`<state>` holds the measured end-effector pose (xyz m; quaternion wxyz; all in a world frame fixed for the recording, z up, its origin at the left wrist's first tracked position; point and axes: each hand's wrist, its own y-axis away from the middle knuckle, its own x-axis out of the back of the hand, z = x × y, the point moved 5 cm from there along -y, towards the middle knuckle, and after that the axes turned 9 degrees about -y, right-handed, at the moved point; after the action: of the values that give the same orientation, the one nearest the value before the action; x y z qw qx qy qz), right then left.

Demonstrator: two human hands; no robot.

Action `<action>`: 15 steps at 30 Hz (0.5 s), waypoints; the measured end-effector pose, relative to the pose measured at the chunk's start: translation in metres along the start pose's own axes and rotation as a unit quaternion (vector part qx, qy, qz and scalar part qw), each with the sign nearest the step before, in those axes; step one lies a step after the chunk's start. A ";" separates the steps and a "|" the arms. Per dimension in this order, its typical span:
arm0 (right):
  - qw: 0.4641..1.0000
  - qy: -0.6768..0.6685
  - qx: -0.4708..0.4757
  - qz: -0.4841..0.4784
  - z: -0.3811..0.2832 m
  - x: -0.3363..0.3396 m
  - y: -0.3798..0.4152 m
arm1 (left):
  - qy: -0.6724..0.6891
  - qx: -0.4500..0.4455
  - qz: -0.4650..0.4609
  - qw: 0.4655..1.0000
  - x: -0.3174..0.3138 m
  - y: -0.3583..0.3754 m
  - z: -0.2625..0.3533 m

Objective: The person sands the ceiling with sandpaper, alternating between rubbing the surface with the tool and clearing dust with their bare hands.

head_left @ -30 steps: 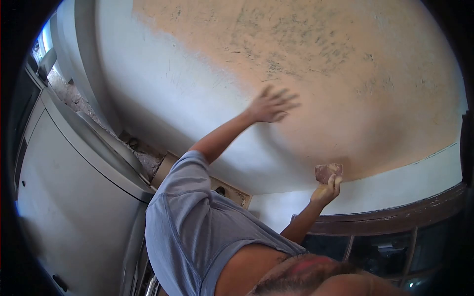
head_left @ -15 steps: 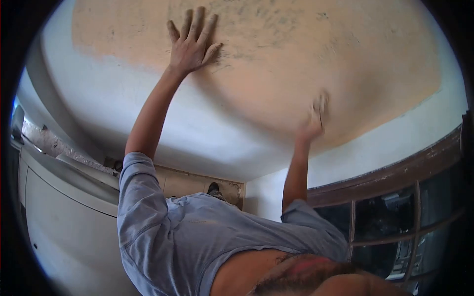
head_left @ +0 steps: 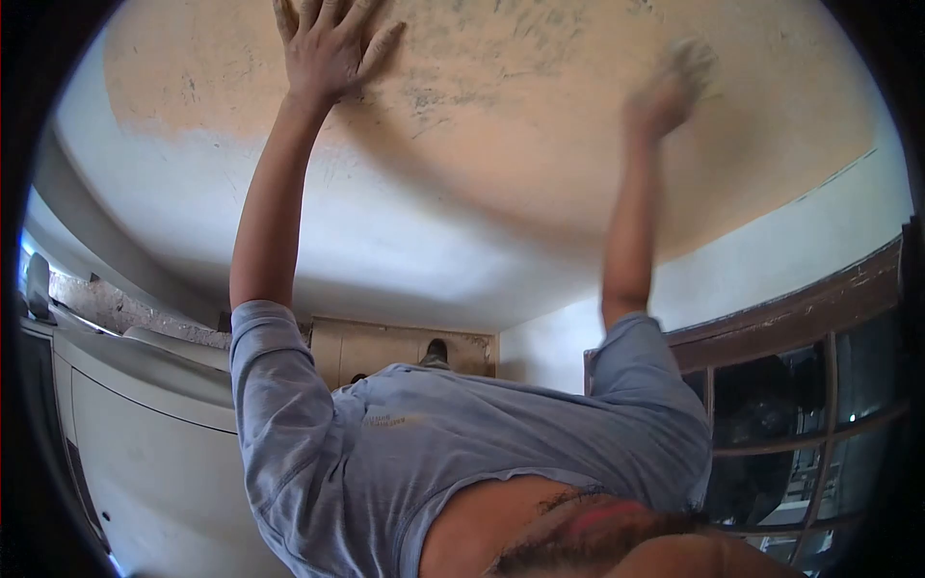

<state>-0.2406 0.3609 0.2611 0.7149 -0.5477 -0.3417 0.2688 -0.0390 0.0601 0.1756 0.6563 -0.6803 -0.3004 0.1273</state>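
Observation:
High on the left, my left hand [head_left: 328,48] lies flat against the wall [head_left: 520,135], its fingers spread and dusty, holding nothing. The wall has an orange-tan patch with dark smudges and scratches over a white lower band. My right hand [head_left: 667,94] is at the patch's upper right, blurred by motion. Its fingers look closed around something pale and thin at the fingertips, too smeared to name.
A light grey cabinet-like panel [head_left: 159,453] stands at the lower left. At the lower right is a dark window [head_left: 766,414] with a brown frame. A shoe [head_left: 436,352] shows on the tiled floor [head_left: 385,342] below.
My right hand has moved up and to the right across the wall. My left hand appears higher and farther left in the view, still spread; the whole view has shifted somewhat.

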 end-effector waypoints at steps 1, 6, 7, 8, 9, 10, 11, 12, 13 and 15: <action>0.997 -0.025 0.049 0.057 -0.024 -0.009 0.047 | -0.004 0.007 -0.003 1.000 0.000 0.000 -0.001; 0.995 -0.094 0.037 -0.002 -0.049 -0.034 0.159 | -0.022 -0.014 0.039 0.999 0.001 -0.001 -0.001; 0.993 -0.091 0.075 -0.017 -0.037 -0.028 0.140 | -0.014 -0.034 0.045 0.998 -0.001 0.000 0.002; 0.989 -0.073 0.129 0.008 -0.025 -0.019 0.098 | 0.029 -0.010 0.058 0.998 -0.002 0.002 -0.002; 0.989 -0.029 0.137 0.041 -0.022 0.001 0.047 | 0.074 0.010 0.068 0.995 -0.004 0.003 -0.004; 0.989 -0.030 0.109 0.095 0.014 -0.001 0.016 | 0.089 -0.019 0.073 0.993 -0.007 0.004 0.000; 0.991 -0.028 0.073 0.107 0.020 0.016 -0.033 | 0.075 -0.015 0.087 0.993 -0.008 0.004 -0.001; 0.991 -0.030 0.041 0.123 0.019 0.031 -0.071 | 0.058 -0.009 0.105 0.993 -0.006 0.003 -0.002; 0.990 -0.015 0.020 0.141 0.016 0.033 -0.076 | 0.040 -0.014 0.080 0.996 -0.004 0.002 -0.001; 0.989 0.047 0.001 0.140 0.009 0.034 -0.072 | 0.065 -0.009 0.080 0.995 -0.002 0.002 0.001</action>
<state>-0.2260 0.3735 0.3393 0.6864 -0.6012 -0.2274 0.3403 -0.0411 0.0594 0.1735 0.6555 -0.7153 -0.2028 0.1324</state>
